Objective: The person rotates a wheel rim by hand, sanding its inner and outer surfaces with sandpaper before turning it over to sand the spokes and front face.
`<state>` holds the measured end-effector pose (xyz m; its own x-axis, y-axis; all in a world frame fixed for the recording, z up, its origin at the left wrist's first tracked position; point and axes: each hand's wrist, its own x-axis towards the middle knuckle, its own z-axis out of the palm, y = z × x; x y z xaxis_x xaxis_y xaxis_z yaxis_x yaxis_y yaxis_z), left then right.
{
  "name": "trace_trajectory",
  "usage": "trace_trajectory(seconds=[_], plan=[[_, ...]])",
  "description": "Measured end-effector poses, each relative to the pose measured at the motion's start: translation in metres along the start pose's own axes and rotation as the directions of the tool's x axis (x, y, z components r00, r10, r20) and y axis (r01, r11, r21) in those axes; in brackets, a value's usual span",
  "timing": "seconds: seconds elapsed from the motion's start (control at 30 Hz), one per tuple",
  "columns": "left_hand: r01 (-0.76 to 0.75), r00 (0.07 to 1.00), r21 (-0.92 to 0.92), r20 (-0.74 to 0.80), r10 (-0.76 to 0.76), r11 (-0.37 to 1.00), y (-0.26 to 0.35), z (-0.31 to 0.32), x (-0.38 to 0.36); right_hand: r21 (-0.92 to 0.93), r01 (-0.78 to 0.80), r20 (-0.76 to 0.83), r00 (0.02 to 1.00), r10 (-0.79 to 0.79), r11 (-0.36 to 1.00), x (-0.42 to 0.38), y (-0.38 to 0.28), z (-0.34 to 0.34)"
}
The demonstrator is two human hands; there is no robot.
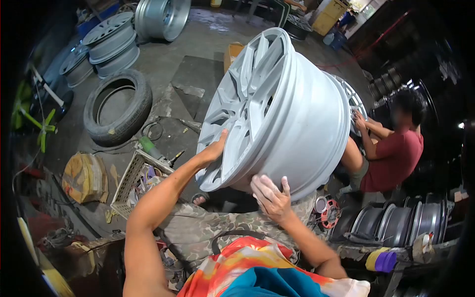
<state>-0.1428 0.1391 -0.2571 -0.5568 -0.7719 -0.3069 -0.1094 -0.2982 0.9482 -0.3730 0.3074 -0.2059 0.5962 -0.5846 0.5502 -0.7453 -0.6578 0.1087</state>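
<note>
A large light-grey alloy wheel rim (316, 114) is tilted in front of me above my lap, its spoked face turned to the left. My left hand (215, 148) grips a spoke on that face, with the thumb showing and the other fingers mostly hidden behind the spoke. My right hand (273, 199), its fingertips whitened with dust, lies against the lower side of the barrel. Its fingers are stretched out, with the thumb apart from them. No tool shows in this hand.
At left lie a tyre (89, 116), a plastic crate (124, 185) and a green-bodied power tool (151, 147). More rims (116, 54) stand behind. To the right a co-worker (396, 158) in a red shirt handles another rim (352, 94). Several rims (396, 222) line the lower right.
</note>
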Motion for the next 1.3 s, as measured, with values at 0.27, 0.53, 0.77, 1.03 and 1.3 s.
trace_trajectory(seconds=[0.27, 0.53, 0.77, 1.03, 1.3], plan=[[0.005, 0.997, 0.057, -0.079, -0.001, 0.998, 0.002, -0.001, 0.016, 0.112, -0.391, -0.108, 0.909, 0.402, 0.914, 0.159, 0.239, -0.058], [0.068, 0.997, 0.277, -0.064, -0.052, 0.958, -0.042, -0.029, 0.053, -0.071, -0.362, -0.319, 0.891, 0.323, 0.929, 0.147, 0.093, -0.034], [0.013, 1.0, 0.204, -0.025, -0.008, 0.979, -0.045, -0.028, 0.064, 0.046, -0.044, 0.292, 0.956, 0.029, 0.998, -0.059, -0.02, 0.049], [-0.021, 0.997, 0.147, -0.075, 0.033, 0.989, -0.025, -0.014, 0.043, -0.108, -0.353, -0.218, 0.92, 0.324, 0.929, 0.043, 0.151, -0.071], [0.048, 0.989, 0.366, -0.145, 0.006, 0.93, -0.014, -0.038, 0.046, 0.228, -0.583, -0.163, 0.766, 0.621, 0.78, 0.17, 0.202, -0.049]])
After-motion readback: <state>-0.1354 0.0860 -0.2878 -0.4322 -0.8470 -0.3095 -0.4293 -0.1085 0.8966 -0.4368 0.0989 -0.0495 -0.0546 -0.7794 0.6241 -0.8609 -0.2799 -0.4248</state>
